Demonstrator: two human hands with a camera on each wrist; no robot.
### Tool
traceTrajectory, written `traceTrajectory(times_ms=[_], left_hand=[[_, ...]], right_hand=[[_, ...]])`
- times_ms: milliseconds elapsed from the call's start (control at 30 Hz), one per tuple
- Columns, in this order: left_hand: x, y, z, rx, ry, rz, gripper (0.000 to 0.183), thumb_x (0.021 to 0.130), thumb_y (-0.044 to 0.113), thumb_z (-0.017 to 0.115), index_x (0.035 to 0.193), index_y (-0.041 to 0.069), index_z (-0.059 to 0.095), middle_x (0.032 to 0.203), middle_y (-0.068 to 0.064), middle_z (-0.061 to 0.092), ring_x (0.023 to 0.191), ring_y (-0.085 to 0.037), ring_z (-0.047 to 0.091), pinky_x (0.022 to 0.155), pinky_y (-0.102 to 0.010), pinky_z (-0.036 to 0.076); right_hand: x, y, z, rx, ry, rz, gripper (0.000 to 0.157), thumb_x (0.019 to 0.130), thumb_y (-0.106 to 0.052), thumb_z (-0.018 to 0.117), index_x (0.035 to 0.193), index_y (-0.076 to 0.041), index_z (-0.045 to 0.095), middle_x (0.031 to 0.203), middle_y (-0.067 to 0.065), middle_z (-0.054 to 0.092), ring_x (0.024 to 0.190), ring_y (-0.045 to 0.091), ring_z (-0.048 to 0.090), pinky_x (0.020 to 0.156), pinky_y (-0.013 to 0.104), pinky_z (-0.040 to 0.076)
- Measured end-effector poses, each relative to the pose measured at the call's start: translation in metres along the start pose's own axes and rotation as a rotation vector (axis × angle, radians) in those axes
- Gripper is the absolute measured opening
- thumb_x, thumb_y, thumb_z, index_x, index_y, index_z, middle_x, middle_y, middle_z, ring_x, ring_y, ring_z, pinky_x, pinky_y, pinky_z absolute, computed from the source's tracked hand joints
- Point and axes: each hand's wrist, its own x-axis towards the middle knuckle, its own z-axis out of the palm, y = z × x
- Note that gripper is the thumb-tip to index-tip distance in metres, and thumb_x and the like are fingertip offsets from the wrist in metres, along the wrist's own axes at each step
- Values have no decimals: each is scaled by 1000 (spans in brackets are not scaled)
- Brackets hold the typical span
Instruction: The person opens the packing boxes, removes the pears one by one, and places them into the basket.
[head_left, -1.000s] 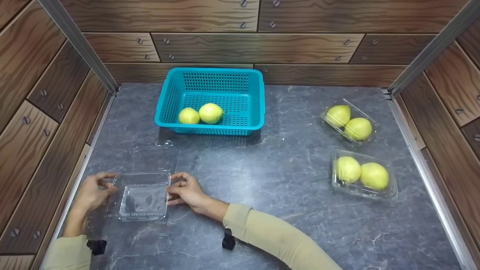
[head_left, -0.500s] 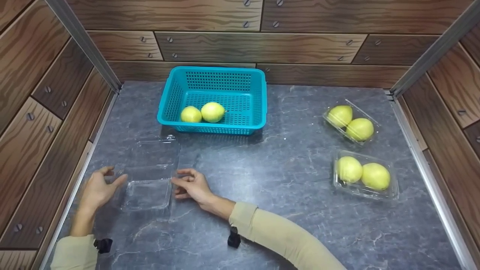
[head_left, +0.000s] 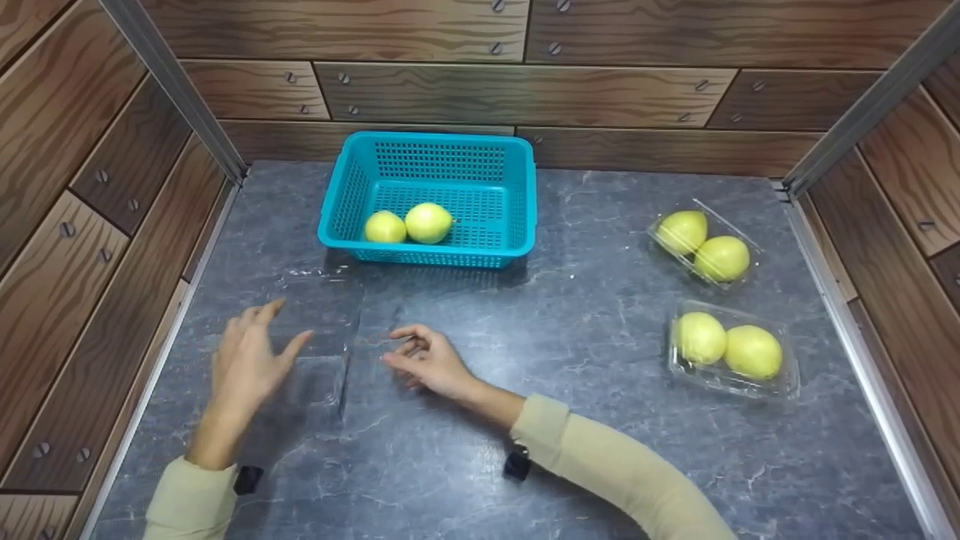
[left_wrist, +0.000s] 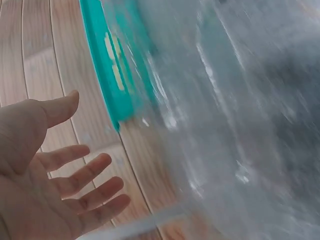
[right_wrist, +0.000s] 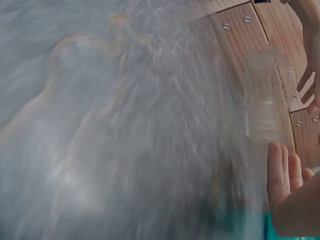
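An opened clear plastic clamshell box [head_left: 328,373] lies on the table at left, its lid folded back toward the basket. My left hand [head_left: 249,360] hovers over the left part of the box, thumb and fingers spread, holding nothing. It hides part of the base. To the right of the box, my right hand [head_left: 436,366] is held loosely with bent fingers and nothing between them. Relaxed fingers of the left hand [left_wrist: 70,175] show in the left wrist view. In the right wrist view the box [right_wrist: 267,100] stands beyond the right hand [right_wrist: 292,195].
Behind the box is a turquoise basket [head_left: 435,137] holding two yellow-green round fruits [head_left: 429,223]. Two clear boxes, a back one [head_left: 739,231] and a front one [head_left: 787,375], sit at right, each with two such fruits. Wood-patterned walls enclose the grey marbled table.
Both hands have let go of the clamshell box. The box slid slightly away toward the basket. My left hand moved right and forward over it; my right hand drew off to the right.
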Motion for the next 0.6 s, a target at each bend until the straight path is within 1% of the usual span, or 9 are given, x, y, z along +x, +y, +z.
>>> traceTrajectory(times_ms=[67,133,200,267,367,467,533,600], left_hand=[[0,12,5,7,14,37,67,96,34,76,151,4,53,144,-30,58,127,-50,55,91,-69,55],[-1,25,10,9,32,83,65,95,33,78,149,5,55,141,-28,60,126,-49,57,90,-67,57],[-2,36,16,5,58,130,63,93,31,80,146,5,59,138,-26,63,125,-47,59,90,-64,59],[-4,47,23,-4,97,175,61,91,30,83,142,5,62,134,-24,65,125,-46,60,92,-63,59],[-7,64,34,-44,154,235,59,88,29,86,138,5,66,131,-22,67,124,-44,61,97,-59,59],[-9,83,45,-98,189,281,59,87,30,87,136,5,67,131,-20,67,123,-42,61,99,-57,59],[-9,92,52,-125,195,306,56,88,31,86,135,7,69,131,-18,67,123,-41,61,99,-56,58],[-8,100,57,-139,189,325,51,90,31,85,133,9,71,132,-18,67,125,-40,61,101,-56,57]], right_hand=[[-6,-2,-10,-46,-5,-47,44,98,-17,75,136,1,62,101,6,69,76,16,68,71,51,68],[-13,-4,-20,-98,0,-97,42,98,-16,74,135,2,62,104,13,70,78,15,67,72,51,67],[-19,-4,-30,-151,6,-142,42,99,-15,73,135,3,62,107,19,71,83,15,67,75,46,67],[-27,-4,-40,-209,20,-176,42,99,-17,74,134,3,63,112,22,72,89,17,69,81,39,65],[-38,-3,-58,-303,64,-201,41,98,-21,75,133,-1,66,113,20,73,97,23,70,89,33,62],[-51,-1,-78,-380,123,-195,42,96,-23,78,131,-3,67,113,18,74,99,26,70,89,32,63],[-59,-1,-91,-418,151,-186,43,95,-24,79,132,-3,67,115,19,73,102,31,71,89,35,64],[-67,0,-102,-482,174,-192,46,94,-25,80,133,-5,67,120,20,72,106,33,70,93,40,65]])
